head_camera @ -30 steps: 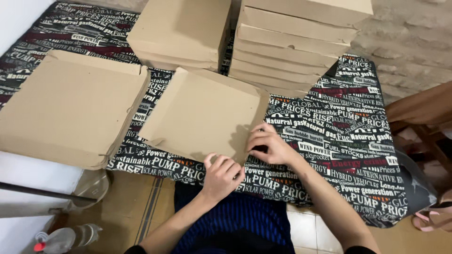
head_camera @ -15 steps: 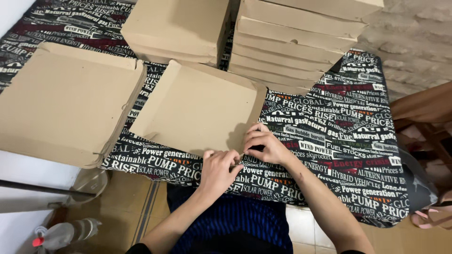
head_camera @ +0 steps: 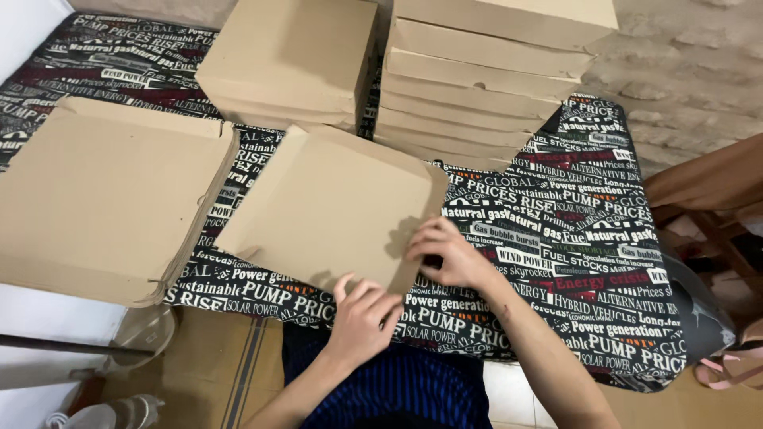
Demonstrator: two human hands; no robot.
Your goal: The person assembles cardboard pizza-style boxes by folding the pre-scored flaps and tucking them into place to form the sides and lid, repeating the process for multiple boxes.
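A flat cardboard sheet (head_camera: pixel 330 210) lies tilted on the worktop (head_camera: pixel 588 230), which is covered by a dark cloth printed all over with lettering; the sheet's near corner reaches the worktop's front edge, where both hands meet it. The left hand (head_camera: pixel 362 318) presses down on that near corner with fingers spread and flat, its grip released, not clasping anything; the right hand (head_camera: pixel 445 254) sits just beside it on the sheet's right edge, fingers curled over the cardboard, its grip pinching that edge. To the left, a stack of flat cardboard blanks (head_camera: pixel 103 199) overhangs the worktop's front; it lies just beside the sheet. Behind the sheet stands a low pile of folded boxes (head_camera: pixel 290 59), and to its right a taller pile of closed boxes (head_camera: pixel 485 71), set against a rough pale wall (head_camera: pixel 683 71). A blue striped garment (head_camera: pixel 397 389) shows below the hands.
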